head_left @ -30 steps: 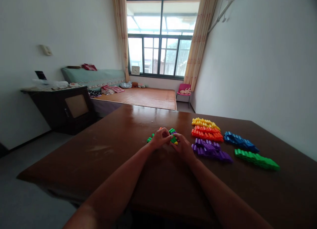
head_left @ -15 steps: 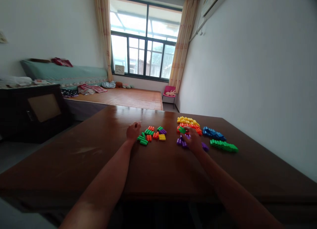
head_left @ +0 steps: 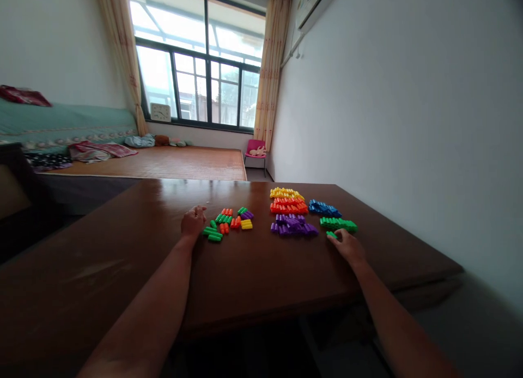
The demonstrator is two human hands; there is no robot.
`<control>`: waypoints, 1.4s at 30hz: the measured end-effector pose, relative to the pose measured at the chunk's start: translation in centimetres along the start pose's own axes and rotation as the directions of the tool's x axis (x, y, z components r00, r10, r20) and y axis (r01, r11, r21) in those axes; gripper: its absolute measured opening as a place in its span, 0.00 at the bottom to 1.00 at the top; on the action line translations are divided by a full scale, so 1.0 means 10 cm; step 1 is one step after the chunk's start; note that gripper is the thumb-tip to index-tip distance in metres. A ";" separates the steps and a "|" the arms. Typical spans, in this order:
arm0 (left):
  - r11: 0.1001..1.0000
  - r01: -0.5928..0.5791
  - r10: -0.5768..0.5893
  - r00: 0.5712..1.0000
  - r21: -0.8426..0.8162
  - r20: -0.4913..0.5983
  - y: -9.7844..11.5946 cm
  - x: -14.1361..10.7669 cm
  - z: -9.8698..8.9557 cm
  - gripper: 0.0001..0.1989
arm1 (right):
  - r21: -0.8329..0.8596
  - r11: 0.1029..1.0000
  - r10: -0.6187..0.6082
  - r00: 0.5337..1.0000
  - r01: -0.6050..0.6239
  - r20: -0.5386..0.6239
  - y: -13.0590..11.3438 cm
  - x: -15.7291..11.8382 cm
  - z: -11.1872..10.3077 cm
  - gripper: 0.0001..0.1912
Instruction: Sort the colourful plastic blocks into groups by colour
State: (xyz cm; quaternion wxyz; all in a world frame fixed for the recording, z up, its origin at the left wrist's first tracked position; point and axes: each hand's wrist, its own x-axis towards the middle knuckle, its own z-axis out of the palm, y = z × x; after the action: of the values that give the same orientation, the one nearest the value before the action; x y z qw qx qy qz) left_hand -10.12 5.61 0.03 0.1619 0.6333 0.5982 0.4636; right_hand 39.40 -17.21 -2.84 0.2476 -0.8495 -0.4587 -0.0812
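Note:
My right hand [head_left: 348, 246] pinches a green plastic piece [head_left: 331, 235] of joined tubes, low over the table just in front of the green row [head_left: 338, 224]. Left of it lies a heap of purple pieces [head_left: 292, 225]. Orange pieces [head_left: 288, 206] and yellow pieces [head_left: 286, 193] form rows behind the purple, with a blue row [head_left: 324, 208] to their right. My left hand [head_left: 193, 221] rests on the table with its fingers curled in, and no piece shows in it. Beside it are scattered mixed pieces, among them a green one [head_left: 214, 238] and a yellow one [head_left: 247, 224].
The brown table [head_left: 261, 280] has a glossy top, with its right edge near the white wall. Beyond it stand a bed [head_left: 192, 161] with a woven mat and a pink chair [head_left: 254, 147]. A clock [head_left: 160, 112] sits on the window sill.
My right hand has moved right, from above the purple and orange pieces to the green row, carrying the green piece. The view has turned right. My left hand stays beside the mixed pieces.

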 end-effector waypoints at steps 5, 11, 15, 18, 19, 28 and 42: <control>0.999 -0.015 0.014 1.000 0.046 0.027 -0.02 0.01 -0.01 0.21 | -0.109 0.992 -0.059 0.998 0.059 -0.002 -0.15 0.05 -0.02 0.19; 0.997 -0.009 -0.003 0.988 0.081 0.154 -0.06 0.00 0.04 0.19 | -0.019 0.997 -0.081 0.984 0.079 -0.156 -0.17 0.05 0.02 0.22; 0.953 -0.127 0.057 0.967 0.274 0.249 0.03 -0.11 0.06 0.18 | 0.146 0.955 -0.215 0.942 0.258 -0.257 -0.50 0.00 0.00 0.25; 0.918 -0.200 0.093 0.948 0.342 0.304 0.09 -0.19 0.09 0.18 | 0.256 0.844 -0.431 0.880 0.471 -0.199 -1.06 -0.14 0.03 0.22; 0.917 -0.206 0.099 0.947 0.340 0.307 0.10 -0.20 0.10 0.17 | 0.296 0.795 -0.505 0.848 0.530 -0.164 -1.29 -0.21 0.06 0.21; 0.985 -0.052 0.019 0.980 0.167 0.197 0.02 -0.14 0.08 0.15 | 0.312 0.611 -0.786 0.603 0.727 0.135 -3.22 -0.51 0.49 0.15; 0.983 -0.057 0.008 0.964 0.176 0.267 0.00 -0.13 0.09 0.15 | 0.454 0.773 -0.577 0.788 0.442 0.214 -3.71 -0.19 0.82 0.17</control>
State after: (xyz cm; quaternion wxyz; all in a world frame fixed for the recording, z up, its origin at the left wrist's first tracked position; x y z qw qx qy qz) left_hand -9.20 4.76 -0.94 0.1743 0.7116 0.6005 0.3205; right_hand 7.20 2.42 2.19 0.2920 -0.6261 -0.7171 0.0928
